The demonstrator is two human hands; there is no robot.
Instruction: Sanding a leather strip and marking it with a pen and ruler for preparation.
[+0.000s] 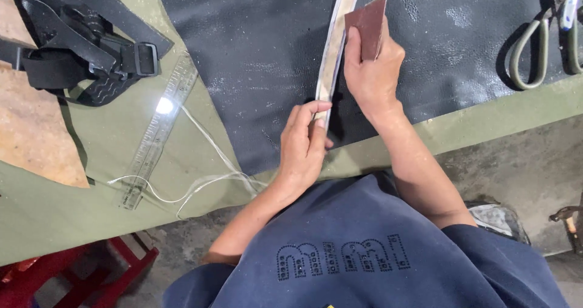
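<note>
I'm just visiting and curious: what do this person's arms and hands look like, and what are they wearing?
Both arms are bare to above the elbow. The left hand and right hand wear no gloves, rings or watch. The person wears a dark blue top with studded lettering across its front.

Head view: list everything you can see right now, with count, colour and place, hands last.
strip: one, pale beige, lying lengthwise on the mat, centre.
sandpaper: one piece, reddish brown, held over the strip's right side.
mat: one, black, textured, over the table's middle.
table: one, olive-green top.
ruler: one, clear, on the table left of the mat.
thread: loose white strands, near the table's front edge.
straps: black, with a buckle, upper left.
leather sheet: one, tan, far left.
scissors: grey handles, upper right.
stool: red, lower left, on the floor.
left hand: pinches the strip's near end.
right hand: holds the sandpaper.
</note>
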